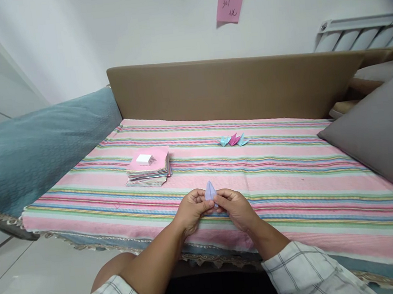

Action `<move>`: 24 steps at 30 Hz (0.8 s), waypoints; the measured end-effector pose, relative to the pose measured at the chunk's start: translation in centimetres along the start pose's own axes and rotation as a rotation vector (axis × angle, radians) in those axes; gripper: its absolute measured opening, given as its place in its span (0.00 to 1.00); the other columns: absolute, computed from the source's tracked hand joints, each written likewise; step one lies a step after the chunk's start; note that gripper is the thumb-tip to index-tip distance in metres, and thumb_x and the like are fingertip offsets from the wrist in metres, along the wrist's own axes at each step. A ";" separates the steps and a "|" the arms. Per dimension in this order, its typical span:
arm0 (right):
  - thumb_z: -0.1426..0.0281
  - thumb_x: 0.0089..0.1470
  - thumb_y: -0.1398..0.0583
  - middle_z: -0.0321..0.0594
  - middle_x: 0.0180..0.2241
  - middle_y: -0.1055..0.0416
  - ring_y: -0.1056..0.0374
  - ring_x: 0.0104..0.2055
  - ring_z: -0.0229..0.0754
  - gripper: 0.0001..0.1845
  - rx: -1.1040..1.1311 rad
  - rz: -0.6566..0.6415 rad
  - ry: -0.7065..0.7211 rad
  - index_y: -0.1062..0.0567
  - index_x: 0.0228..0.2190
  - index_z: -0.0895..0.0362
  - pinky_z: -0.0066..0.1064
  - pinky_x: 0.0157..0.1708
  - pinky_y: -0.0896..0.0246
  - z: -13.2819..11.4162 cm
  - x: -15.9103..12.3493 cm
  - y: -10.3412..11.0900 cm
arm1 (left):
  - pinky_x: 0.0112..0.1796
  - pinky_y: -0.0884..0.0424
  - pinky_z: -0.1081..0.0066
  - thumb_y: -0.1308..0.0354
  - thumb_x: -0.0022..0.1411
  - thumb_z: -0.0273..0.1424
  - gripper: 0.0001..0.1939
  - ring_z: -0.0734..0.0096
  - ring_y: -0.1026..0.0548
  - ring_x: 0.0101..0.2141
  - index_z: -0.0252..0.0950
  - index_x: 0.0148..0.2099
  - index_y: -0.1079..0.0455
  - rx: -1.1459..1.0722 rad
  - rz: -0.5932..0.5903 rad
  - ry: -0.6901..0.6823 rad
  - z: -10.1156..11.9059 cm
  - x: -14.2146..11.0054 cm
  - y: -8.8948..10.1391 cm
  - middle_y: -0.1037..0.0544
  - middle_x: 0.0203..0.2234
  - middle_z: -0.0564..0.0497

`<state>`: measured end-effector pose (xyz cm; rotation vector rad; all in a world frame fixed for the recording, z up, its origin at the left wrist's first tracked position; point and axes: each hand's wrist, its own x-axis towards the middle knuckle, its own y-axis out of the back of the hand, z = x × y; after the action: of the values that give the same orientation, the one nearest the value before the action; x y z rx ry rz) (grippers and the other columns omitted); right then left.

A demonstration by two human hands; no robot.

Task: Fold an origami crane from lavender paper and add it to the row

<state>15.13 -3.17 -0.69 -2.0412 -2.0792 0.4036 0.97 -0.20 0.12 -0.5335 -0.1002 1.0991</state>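
Paper of a pale lilac colour, folded to a narrow point (lilac paper (210, 190)), stood in the head view between the person's two hands, just above the front part of the striped cloth (277, 178). With twelve o'clock taken as straight away from the person, its long axis ran close to twelve and six, the sharp tip at twelve and the broader end down among the fingertips. Neither hand was clearly nearer, since both touched it: the left hand (192, 212) met it from about eight o'clock, the right hand (236, 206) from about four. The left thumb and fingers were closed on its lower left side, and the right thumb and forefinger were pinched together on its lower right edge; how the fingertips sat behind the fold could not be told. From the fingers, then, the free part of the paper lay toward twelve, its tip uncovered and a crease showing down its middle. Off at ten o'clock lay a stack of paper squares (149, 176) with a white plug adapter (144, 159) on top; at one o'clock, farther off, three small folded paper figures (234, 139) sat in a row; a grey cushion (381, 132) leaned between two and three.
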 end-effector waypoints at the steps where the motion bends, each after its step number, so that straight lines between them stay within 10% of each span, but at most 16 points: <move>1: 0.57 0.41 0.34 0.35 0.23 0.30 0.36 0.24 0.33 0.18 0.016 -0.015 -0.001 0.24 0.28 0.58 0.27 0.26 0.38 -0.1 0.0 0.1 | 0.26 0.30 0.78 0.27 0.35 0.32 0.24 0.74 0.25 0.22 0.31 0.32 0.35 -0.020 0.007 0.012 0.1 0.0 0.0 0.24 0.21 0.53; 24: 0.61 0.46 0.35 0.29 0.20 0.34 0.38 0.21 0.31 0.13 0.046 -0.053 0.097 0.28 0.32 0.54 0.24 0.22 0.38 -0.2 0.1 0.6 | 0.24 0.30 0.80 0.27 0.36 0.32 0.24 0.74 0.25 0.23 0.31 0.32 0.35 -0.052 -0.098 0.049 0.5 -0.3 0.1 0.23 0.23 0.50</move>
<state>15.71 -3.10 -0.73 -1.9362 -2.0426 0.3334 0.59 -0.22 0.58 -0.5957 -0.1119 0.9891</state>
